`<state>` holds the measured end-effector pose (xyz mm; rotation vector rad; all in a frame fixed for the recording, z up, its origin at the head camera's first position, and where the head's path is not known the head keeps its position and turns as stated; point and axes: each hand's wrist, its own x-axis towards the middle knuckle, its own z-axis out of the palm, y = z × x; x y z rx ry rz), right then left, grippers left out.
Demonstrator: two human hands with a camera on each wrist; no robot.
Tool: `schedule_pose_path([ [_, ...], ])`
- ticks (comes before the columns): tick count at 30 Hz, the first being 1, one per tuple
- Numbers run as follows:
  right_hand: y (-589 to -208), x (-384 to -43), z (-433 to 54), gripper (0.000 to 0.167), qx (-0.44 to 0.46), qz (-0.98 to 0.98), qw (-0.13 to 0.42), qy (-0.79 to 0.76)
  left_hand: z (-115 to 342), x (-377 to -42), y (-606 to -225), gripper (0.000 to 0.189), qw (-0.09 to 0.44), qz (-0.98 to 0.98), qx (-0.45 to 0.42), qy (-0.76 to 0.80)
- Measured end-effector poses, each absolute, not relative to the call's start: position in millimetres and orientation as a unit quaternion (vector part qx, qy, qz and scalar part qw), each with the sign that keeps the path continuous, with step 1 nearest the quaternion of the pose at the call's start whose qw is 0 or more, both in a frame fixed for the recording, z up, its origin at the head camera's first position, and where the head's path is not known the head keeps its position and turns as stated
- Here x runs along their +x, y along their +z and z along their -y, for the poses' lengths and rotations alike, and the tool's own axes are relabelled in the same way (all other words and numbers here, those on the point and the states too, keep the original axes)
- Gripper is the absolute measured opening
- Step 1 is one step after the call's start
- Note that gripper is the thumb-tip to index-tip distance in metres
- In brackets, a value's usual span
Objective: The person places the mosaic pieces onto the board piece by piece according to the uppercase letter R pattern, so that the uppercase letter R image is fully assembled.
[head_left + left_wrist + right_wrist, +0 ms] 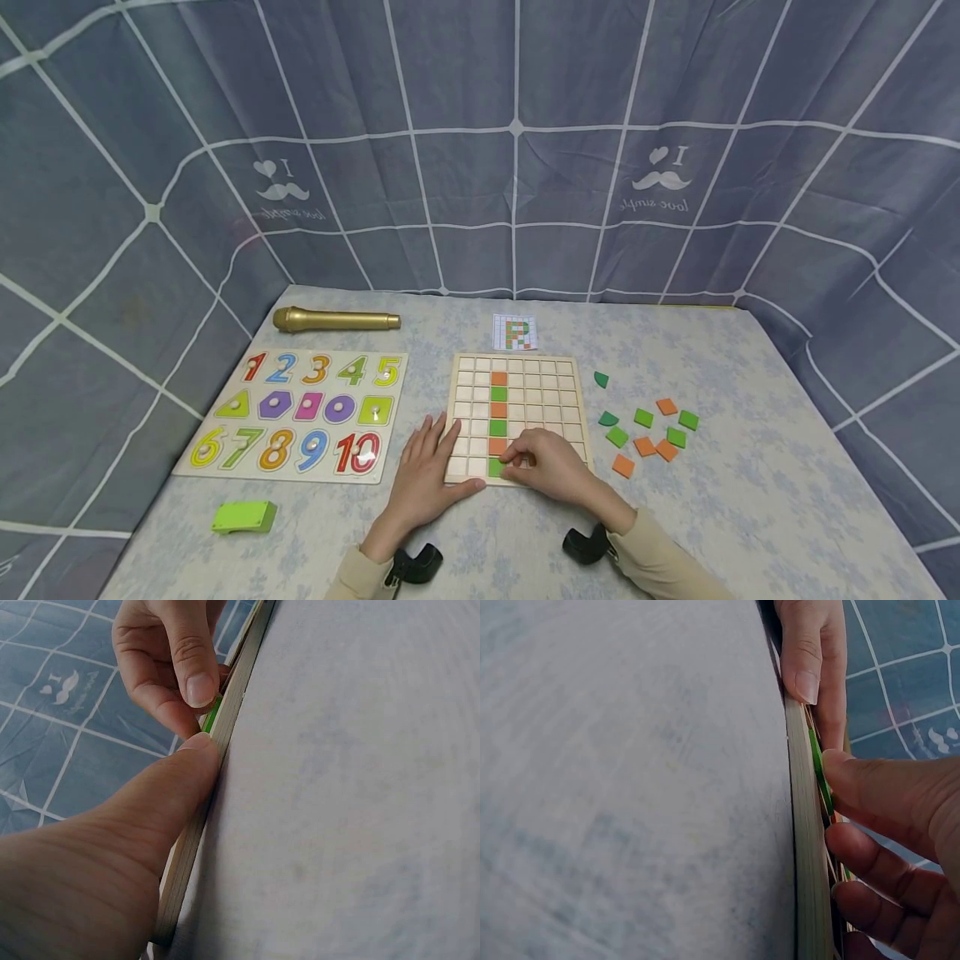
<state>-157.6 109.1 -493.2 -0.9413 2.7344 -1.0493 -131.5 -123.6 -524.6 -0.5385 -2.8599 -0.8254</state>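
A wooden grid board (547, 395) lies in the middle of the table. One of its columns holds alternating orange and green square tiles. At the near end of this column, my right hand (551, 468) has its thumb and curled fingers on a green square tile (495, 467). The right wrist view shows this green tile (819, 761) slightly tilted beneath the thumb. My left hand (426, 475) rests along the board's left edge with its fingers spread, the thumb at the near edge. Behind the board lies a small pattern card (514, 332) with a coloured letter.
Loose orange tiles (645, 447), green tiles (643, 417) and dark green quarter-round pieces (608, 418) lie right of the board. To the left are a number and shape puzzle (315, 409), a gold microphone (337, 320) and a green block (243, 517). Grid-patterned curtains surround the table.
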Motion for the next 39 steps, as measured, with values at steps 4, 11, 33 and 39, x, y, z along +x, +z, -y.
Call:
schedule_pose_path([
  [4,-493.9,-157.4,-112.7,0.011,-0.304,-0.883,0.024,-0.356,123.6,-131.5,-524.0,0.091,0.059,0.945,-0.176,-0.271],
  [11,-491.0,-160.5,-129.4,0.013,-0.262,-0.88,-0.039,-0.393,123.3,-131.8,-525.1,0.091,0.062,0.945,-0.176,-0.27],
  [33,-478.1,-174.4,-239.8,0.025,-0.059,-0.91,-0.228,-0.342,123.2,-130.6,-522.9,0.091,0.051,0.943,-0.171,-0.28],
  [39,-483.6,-176.0,-253.5,0.029,-0.022,-0.918,-0.22,-0.328,123.1,-130.5,-521.9,0.091,0.053,0.943,-0.172,-0.281],
])
